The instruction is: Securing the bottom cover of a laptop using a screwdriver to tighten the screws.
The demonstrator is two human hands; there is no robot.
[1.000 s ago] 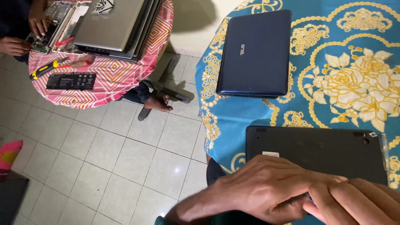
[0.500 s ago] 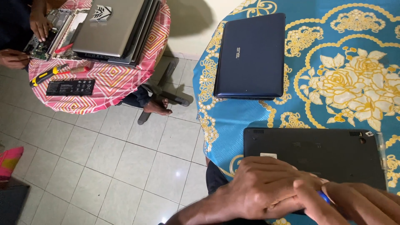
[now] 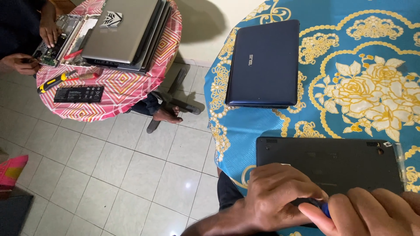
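Under your hands the black laptop base (image 3: 332,164) looks like matt plastic. The blue laptop (image 3: 264,63) has a smooth, faintly glossy lid, lying on printed cloth (image 3: 358,52); the floor tiles (image 3: 109,161) shine.

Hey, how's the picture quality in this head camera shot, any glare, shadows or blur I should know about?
Head view: sharp overall; a small glare spot on the floor tiles; a dark shadow on the wall behind the pink table; wide-angle bending at the edges; the left hand and right hand at the bottom edge look slightly soft, cropped by the frame.
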